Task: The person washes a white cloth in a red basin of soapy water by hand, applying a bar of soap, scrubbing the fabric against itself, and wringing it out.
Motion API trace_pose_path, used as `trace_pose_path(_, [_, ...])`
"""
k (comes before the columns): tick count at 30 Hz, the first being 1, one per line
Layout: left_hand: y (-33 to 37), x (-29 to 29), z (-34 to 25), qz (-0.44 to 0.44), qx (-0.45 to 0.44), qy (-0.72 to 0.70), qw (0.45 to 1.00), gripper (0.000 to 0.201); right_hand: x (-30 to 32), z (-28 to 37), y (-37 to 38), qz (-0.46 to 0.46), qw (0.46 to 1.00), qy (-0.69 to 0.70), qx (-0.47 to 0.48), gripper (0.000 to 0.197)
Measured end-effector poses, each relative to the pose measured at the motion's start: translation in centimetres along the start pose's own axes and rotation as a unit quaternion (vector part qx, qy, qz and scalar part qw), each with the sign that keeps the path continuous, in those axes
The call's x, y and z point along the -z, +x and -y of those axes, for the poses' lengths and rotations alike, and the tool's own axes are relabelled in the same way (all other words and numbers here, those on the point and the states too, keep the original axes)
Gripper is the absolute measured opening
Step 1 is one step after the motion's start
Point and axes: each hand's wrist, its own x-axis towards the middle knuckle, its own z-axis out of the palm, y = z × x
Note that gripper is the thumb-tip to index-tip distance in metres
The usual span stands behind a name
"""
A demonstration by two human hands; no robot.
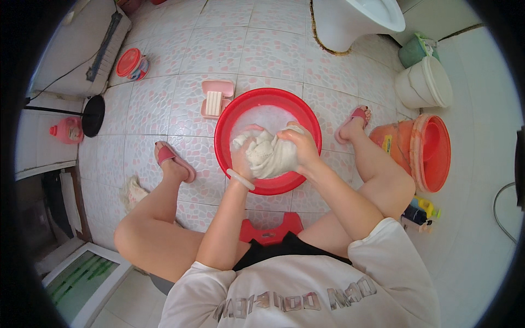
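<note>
A bunched, wet white cloth (269,156) is gripped between my two hands over a red basin (220,136). Whitish, sudsy water (262,116) shows in the basin beyond the cloth. My left hand (243,158), with a pale bracelet at its wrist, wraps the cloth's left side. On the other side, my right hand (302,143) clasps it with curled fingers. Just left of the basin's far rim lies an open pink soap box (217,86) with a cream ribbed bar of soap (213,104) in it.
A red stool (268,235) is under me. To the right stand orange buckets (421,153), a white bucket (421,85) and several bottles (420,210). A red-lidded tub (131,64), a pink jug (66,131) and a black round-headed tool (94,116) are at the left. A white toilet (355,24) stands beyond.
</note>
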Motion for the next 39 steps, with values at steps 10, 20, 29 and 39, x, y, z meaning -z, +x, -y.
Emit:
trace_pose_path(10, [-0.5,-6.1,-6.3,0.089,-0.250,0.559,0.786,0.021,-0.7,-1.0,1.6,-0.034,0.994,0.063,-0.077,0.005])
trace_pose_path(20, [0.3,-8.2,-7.2,0.091,-0.220,0.772,0.590,0.021,-2.0,-1.0,4.2,0.018,0.993,0.044,-0.107,0.012])
trace_pose_path(29, [2.5,-6.7,-5.6,0.029,-0.197,0.809,0.553,0.021,-1.7,-2.4,7.3,-0.052,0.997,0.012,-0.050,0.013])
trace_pose_path(39, [6.2,2.4,-4.1,-0.071,-0.003,0.609,0.790,0.029,-2.5,-1.5,5.3,-0.086,0.969,-0.220,0.077,0.017])
